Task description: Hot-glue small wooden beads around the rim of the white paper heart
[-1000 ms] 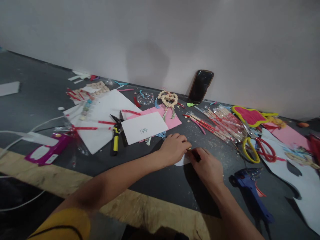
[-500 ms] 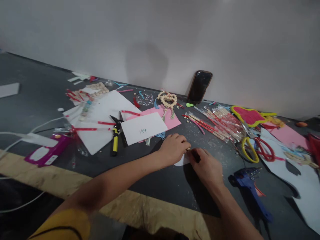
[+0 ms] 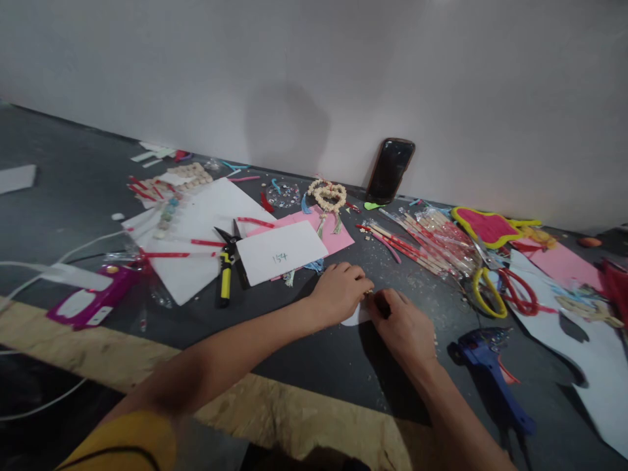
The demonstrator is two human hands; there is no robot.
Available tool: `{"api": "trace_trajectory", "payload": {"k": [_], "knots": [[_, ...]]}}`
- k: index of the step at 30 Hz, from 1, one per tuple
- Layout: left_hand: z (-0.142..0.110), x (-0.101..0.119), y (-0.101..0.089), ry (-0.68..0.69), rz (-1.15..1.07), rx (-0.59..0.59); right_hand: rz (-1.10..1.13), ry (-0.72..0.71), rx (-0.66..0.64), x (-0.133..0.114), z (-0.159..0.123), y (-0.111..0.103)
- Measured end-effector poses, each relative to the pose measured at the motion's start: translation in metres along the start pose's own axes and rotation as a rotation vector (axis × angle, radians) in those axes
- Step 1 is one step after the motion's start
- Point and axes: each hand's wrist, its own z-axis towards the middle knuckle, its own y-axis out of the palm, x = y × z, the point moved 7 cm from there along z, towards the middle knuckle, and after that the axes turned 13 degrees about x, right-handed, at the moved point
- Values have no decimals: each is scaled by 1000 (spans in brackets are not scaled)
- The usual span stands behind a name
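In the head view, the person's 2 hands meet over the dark bench [image 3: 314, 358]. A tiny gold-toned piece [image 3: 368, 292] sits between the fingertips of the left hand [image 3: 341, 292] and the right hand [image 3: 405, 324], above a white scrap [image 3: 354, 318]. Both sets of fingers are bent inward (I can't tell which grips it, or how tightly they close). A card marked 154 [image 3: 262, 254] lies near the left hand; a blue glue gun [image 3: 490, 366] lies right of the right.

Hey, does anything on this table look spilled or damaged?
Pale specks litter the dark tabletop beyond the right hand, as if spilled. The white sheet at far right has an irregular edge, as if cut.
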Motion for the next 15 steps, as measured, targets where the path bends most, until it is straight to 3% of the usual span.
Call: {"api": "trace_trajectory", "payload": {"k": [15], "knots": [[0, 1, 0, 2, 13, -5, 27, -33, -25, -2, 1, 2]]}}
